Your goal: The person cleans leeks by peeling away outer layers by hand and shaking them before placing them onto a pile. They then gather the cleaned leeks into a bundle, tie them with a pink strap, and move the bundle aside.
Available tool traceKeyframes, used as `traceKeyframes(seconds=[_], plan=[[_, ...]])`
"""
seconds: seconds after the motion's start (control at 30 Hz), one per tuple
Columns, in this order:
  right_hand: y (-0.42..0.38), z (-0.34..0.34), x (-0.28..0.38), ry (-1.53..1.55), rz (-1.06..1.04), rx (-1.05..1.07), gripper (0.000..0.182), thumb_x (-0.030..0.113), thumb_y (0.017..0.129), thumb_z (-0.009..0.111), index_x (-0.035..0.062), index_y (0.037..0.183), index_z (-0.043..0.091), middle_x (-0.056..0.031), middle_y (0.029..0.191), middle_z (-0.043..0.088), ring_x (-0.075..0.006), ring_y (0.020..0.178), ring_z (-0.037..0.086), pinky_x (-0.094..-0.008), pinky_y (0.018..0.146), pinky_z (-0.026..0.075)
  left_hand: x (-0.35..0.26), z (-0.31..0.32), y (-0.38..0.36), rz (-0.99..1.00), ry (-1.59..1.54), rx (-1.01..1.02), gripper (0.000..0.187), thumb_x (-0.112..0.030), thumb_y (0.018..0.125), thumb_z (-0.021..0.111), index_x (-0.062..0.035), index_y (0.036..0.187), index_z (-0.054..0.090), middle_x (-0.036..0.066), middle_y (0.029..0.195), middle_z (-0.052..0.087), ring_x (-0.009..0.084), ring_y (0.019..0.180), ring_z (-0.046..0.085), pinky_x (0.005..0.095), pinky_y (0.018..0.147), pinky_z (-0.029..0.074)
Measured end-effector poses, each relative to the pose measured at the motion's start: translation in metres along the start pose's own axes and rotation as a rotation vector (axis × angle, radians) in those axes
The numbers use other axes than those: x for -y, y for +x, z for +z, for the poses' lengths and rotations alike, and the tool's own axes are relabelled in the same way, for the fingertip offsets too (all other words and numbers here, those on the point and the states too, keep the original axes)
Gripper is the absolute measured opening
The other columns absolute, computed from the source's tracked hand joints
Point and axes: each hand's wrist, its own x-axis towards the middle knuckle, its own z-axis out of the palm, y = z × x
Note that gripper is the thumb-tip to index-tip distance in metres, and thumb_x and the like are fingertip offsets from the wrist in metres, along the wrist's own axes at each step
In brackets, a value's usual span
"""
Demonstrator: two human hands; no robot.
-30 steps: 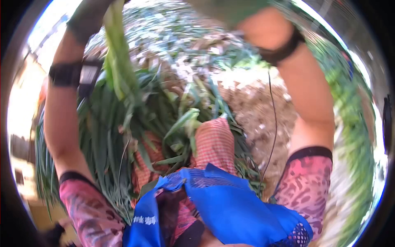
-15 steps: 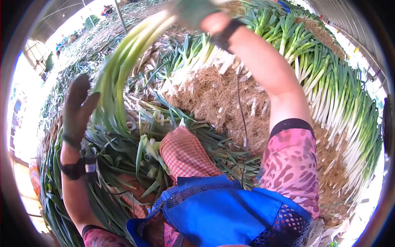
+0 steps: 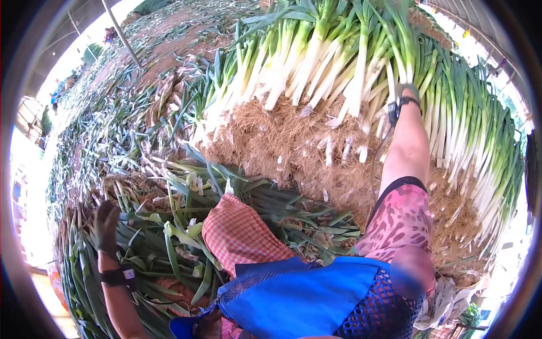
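My right hand [image 3: 406,91], gloved and with a dark band at the wrist, is at the front of the long stack of leeks [image 3: 316,51]. It is closed around the white lower stems of some leeks [image 3: 402,53], whose green leaves point up and away; most of its fingers are hidden. On the left, my left hand [image 3: 106,225] wears a dark glove and is raised with its fingers stretched out, holding nothing. It is above a heap of leeks [image 3: 79,271] that lies beside me, its leaves towards my body.
Matted brown roots [image 3: 282,141] face me along the stack. Loose leaves and trimmings [image 3: 124,113] cover the ground at the left. A checked cloth [image 3: 240,231] and a blue apron [image 3: 299,296] are close below me. A thin pole [image 3: 121,34] stands at the back left.
My right hand has swung from the upper middle to the stack on the right, and the bunch of leeks has left the left side. My left hand has dropped lower.
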Motion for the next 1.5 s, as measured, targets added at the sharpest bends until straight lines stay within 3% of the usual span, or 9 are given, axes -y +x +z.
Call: traceKeyframes(seconds=[0.33, 0.43, 0.47, 0.53, 0.63, 0.67, 0.7, 0.83, 1.5], plan=[[0.004, 0.044, -0.051, -0.644, -0.313, -0.019, 0.030, 0.031, 0.092, 0.053, 0.0079, 0.101, 0.069, -0.0107, 0.109, 0.070, -0.0294, 0.100, 0.068, -0.0371, 0.081, 0.053, 0.014, 0.095, -0.011, -0.255, -0.034, 0.240, 0.033, -0.016, 0.088, 0.067, -0.0020, 0.117, 0.062, 0.000, 0.101, 0.063, 0.0076, 0.086, 0.056, 0.0243, 0.076, 0.045], [0.042, 0.045, -0.058, 0.046, -0.214, -0.199, 0.058, 0.049, 0.079, 0.067, 0.0026, 0.114, 0.067, -0.0220, 0.117, 0.066, -0.0326, 0.106, 0.066, -0.0411, 0.090, 0.052, 0.011, 0.108, -0.023, -0.170, -0.202, 0.326, 0.036, -0.019, 0.087, 0.068, -0.0001, 0.118, 0.062, 0.002, 0.101, 0.065, 0.0100, 0.093, 0.058, 0.0255, 0.082, 0.046], [-0.086, -0.003, 0.014, 0.079, 0.023, -0.241, 0.066, 0.047, 0.079, 0.066, -0.0022, 0.123, 0.060, -0.0245, 0.114, 0.066, -0.0348, 0.105, 0.065, -0.0463, 0.090, 0.052, 0.020, 0.103, -0.028, -0.240, -0.144, 0.261, 0.038, -0.020, 0.087, 0.068, 0.0002, 0.118, 0.061, 0.003, 0.103, 0.065, 0.0108, 0.094, 0.059, 0.0262, 0.084, 0.047], [-0.190, 0.002, 0.077, 0.164, -0.304, -0.531, 0.063, 0.041, 0.086, 0.062, -0.0077, 0.125, 0.054, -0.0243, 0.120, 0.062, -0.0327, 0.107, 0.063, -0.0432, 0.092, 0.051, 0.048, 0.094, -0.030, -0.335, -0.127, 0.198, 0.040, -0.022, 0.087, 0.069, 0.0007, 0.119, 0.061, 0.003, 0.105, 0.065, 0.0116, 0.096, 0.059, 0.0267, 0.085, 0.047], [-0.287, 0.055, 0.141, 0.727, -0.901, -0.124, 0.048, 0.025, 0.097, 0.058, -0.0068, 0.132, 0.051, -0.0184, 0.135, 0.056, -0.0256, 0.118, 0.057, -0.0367, 0.100, 0.045, 0.087, 0.091, -0.032, -0.400, -0.154, 0.161, 0.042, -0.027, 0.086, 0.069, -0.0005, 0.118, 0.063, 0.003, 0.106, 0.065, 0.0114, 0.091, 0.058, 0.0257, 0.082, 0.046], [-0.313, 0.097, 0.163, 0.712, -1.218, -0.168, 0.043, 0.025, 0.098, 0.057, -0.0001, 0.133, 0.053, -0.0120, 0.112, 0.065, -0.0189, 0.090, 0.062, -0.0281, 0.079, 0.053, 0.097, 0.092, -0.032, -0.403, -0.176, 0.150, 0.043, -0.028, 0.086, 0.069, -0.0008, 0.118, 0.063, 0.003, 0.105, 0.065, 0.0117, 0.090, 0.057, 0.0266, 0.080, 0.046], [-0.393, 0.098, 0.190, 0.824, -0.803, 0.487, 0.039, 0.026, 0.098, 0.055, 0.0011, 0.128, 0.057, -0.0098, 0.110, 0.065, -0.0141, 0.084, 0.060, -0.0258, 0.073, 0.052, 0.103, 0.095, -0.031, -0.403, -0.199, 0.142, 0.043, -0.028, 0.085, 0.069, -0.0011, 0.119, 0.063, 0.003, 0.104, 0.065, 0.0120, 0.089, 0.057, 0.0274, 0.079, 0.047], [-0.519, 0.224, 0.254, 0.537, -1.136, 1.066, 0.038, 0.023, 0.088, 0.066, 0.0037, 0.121, 0.062, -0.0098, 0.096, 0.069, -0.0164, 0.085, 0.064, -0.0293, 0.079, 0.052, 0.139, 0.097, -0.005, -0.456, -0.145, 0.081, 0.043, -0.023, 0.087, 0.068, 0.0008, 0.122, 0.059, 0.005, 0.105, 0.066, 0.0131, 0.094, 0.060, 0.0280, 0.084, 0.049], [-0.648, 0.615, 0.423, 0.120, -0.986, 1.112, 0.068, 0.024, 0.075, 0.077, 0.0053, 0.135, 0.052, -0.0205, 0.117, 0.065, -0.0309, 0.106, 0.063, -0.0371, 0.095, 0.048, 0.294, 0.141, 0.132, -0.555, 0.581, 0.219, 0.046, -0.036, 0.083, 0.064, -0.0072, 0.118, 0.059, 0.022, 0.105, 0.068, 0.0364, 0.098, 0.066, 0.0443, 0.087, 0.050]])
